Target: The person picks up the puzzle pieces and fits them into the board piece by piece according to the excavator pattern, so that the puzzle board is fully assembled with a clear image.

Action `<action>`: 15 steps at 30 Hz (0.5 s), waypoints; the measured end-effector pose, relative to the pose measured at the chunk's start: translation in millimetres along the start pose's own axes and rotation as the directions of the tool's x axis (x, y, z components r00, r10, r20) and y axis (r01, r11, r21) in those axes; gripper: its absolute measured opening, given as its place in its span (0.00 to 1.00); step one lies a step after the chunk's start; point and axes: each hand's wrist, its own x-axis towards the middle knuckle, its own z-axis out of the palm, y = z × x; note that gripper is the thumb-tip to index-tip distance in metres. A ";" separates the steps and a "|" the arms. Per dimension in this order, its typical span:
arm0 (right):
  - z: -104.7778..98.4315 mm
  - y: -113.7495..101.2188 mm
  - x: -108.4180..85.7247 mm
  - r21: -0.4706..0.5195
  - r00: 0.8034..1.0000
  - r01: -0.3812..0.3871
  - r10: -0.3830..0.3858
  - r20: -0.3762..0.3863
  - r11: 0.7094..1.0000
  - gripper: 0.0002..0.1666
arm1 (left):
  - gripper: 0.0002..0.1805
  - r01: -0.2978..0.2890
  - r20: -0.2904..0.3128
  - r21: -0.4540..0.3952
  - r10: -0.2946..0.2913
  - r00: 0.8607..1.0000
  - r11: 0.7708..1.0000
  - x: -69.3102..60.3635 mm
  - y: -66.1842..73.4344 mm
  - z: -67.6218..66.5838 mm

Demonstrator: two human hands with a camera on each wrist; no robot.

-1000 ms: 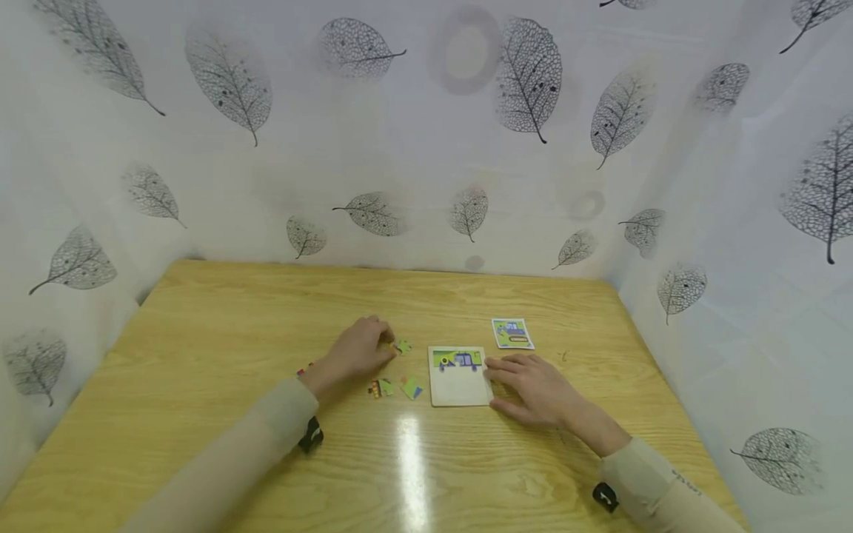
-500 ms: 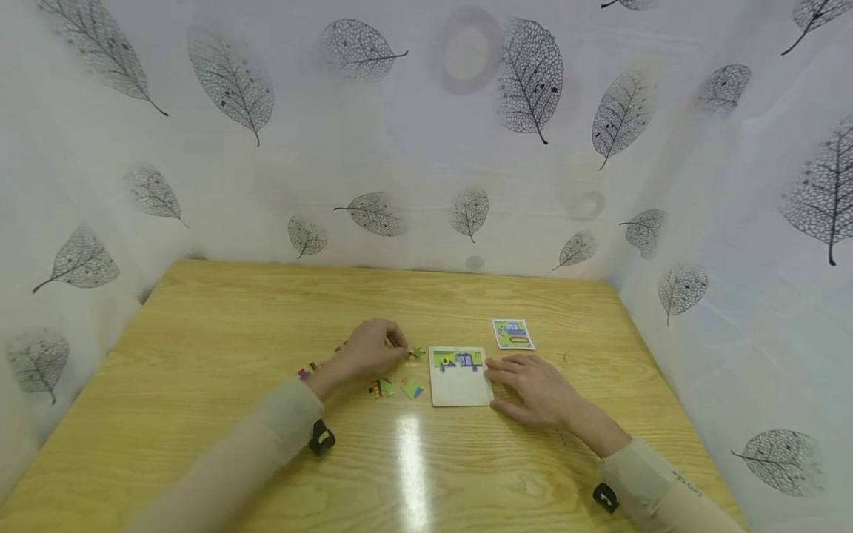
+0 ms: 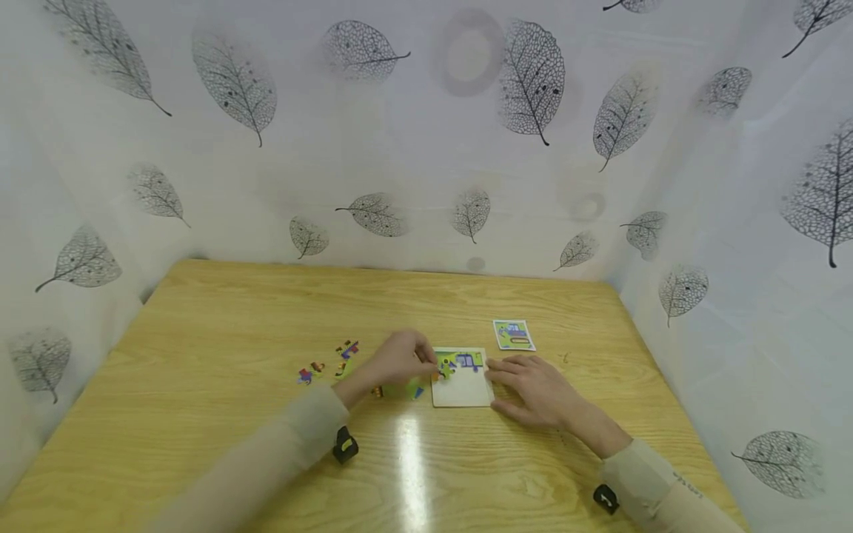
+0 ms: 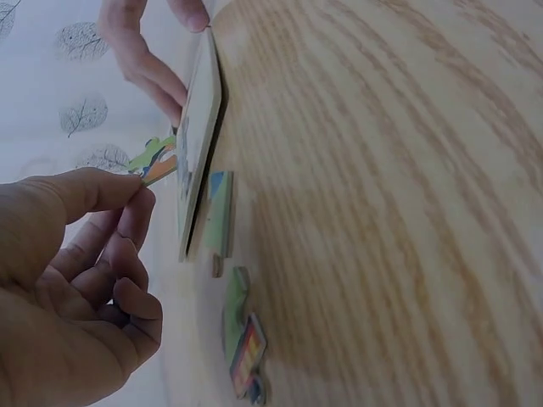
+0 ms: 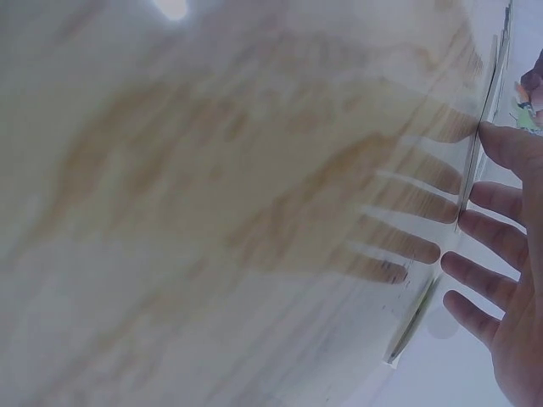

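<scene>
A green puzzle piece with an orange patch [image 4: 159, 163] is pinched between thumb and forefinger of my left hand [image 3: 398, 358]. In the head view that piece hangs over the left part of a square white puzzle board [image 3: 461, 392]. Along the board's top, fitted pieces show a purple vehicle [image 3: 469, 360] on green. The fingers of my right hand [image 3: 538, 389] lie extended against the board's right edge, the thumb lower down on the same side. The right wrist view shows these spread fingers [image 5: 496, 242] touching the board's edge. My left hand covers part of the loose pieces.
Beyond the board lies a small picture card [image 3: 514, 335] with a similar vehicle. Loose puzzle pieces [image 3: 310, 371] are scattered left of the board, and a green and blue piece [image 4: 220, 212] lies close beside it. A leaf-printed curtain [image 3: 413, 148] surrounds the wooden table [image 3: 253, 311].
My left hand has moved right from the loose pieces, bringing the green piece from the table to over the board. The right hand has stayed at the board's edge.
</scene>
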 end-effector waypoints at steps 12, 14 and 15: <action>0.6 -0.3 0.7 -0.005 1.000 -0.001 0.001 0.010 1.000 0.30 | 0.03 0.026 -0.009 0.085 -0.025 1.000 0.996 7.9 -1.9 12.7; 0.7 -0.1 0.8 -0.005 1.000 -0.001 0.001 0.012 1.000 0.30 | 0.03 0.024 -0.009 0.098 -0.024 1.000 0.995 8.3 -0.8 13.7; 0.9 0.0 1.0 -0.003 1.000 -0.001 0.001 0.012 1.000 0.30 | 0.03 0.021 -0.011 0.104 -0.020 1.000 0.994 8.6 -0.2 14.2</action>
